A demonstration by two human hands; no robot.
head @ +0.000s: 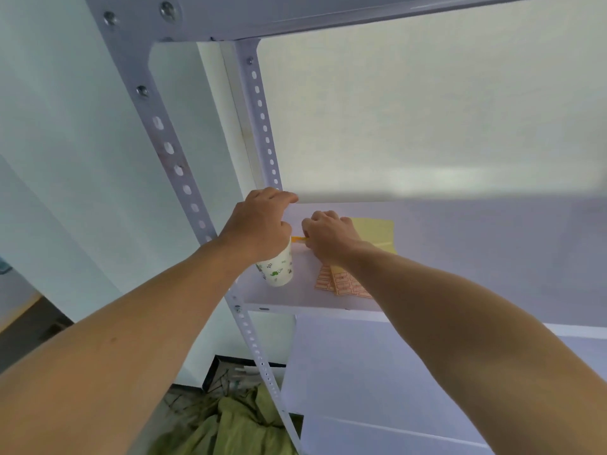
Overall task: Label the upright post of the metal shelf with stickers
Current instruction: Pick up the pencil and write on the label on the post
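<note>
Stickers (341, 284) — orange-bordered label sheets — are lying on the white shelf board (460, 257) just right of centre frame, partly hidden under the right forearm.

At the left of the frame, the front upright post (170, 152) of the metal shelf is running diagonally from the upper left down toward the bottom centre, its row of slots and a few bolts showing. The left arm is reaching in from the lower left corner, bare and nearly straight, crossing in front of this post. The left hand (259, 221) is hovering at centre frame with its back to the camera, fingers curled forward over the top of a paper cup (277, 269) with green print, which is standing on the shelf board; whether the hand is gripping anything cannot be told, since the palm side is hidden. Above it, the rear post (261, 116) is rising toward the top shelf.

Just to the right, the right hand (328, 234) is sitting knuckles-up, fingers bunched and pinching downward at a small yellow strip (299, 239) beside the cup — the fingertips themselves are hidden. A yellow backing sheet (377, 229) is lying under and behind this hand. The right arm is stretching away to the lower right corner.

Green cloth (236, 421) is lying on the floor at bottom centre.
</note>
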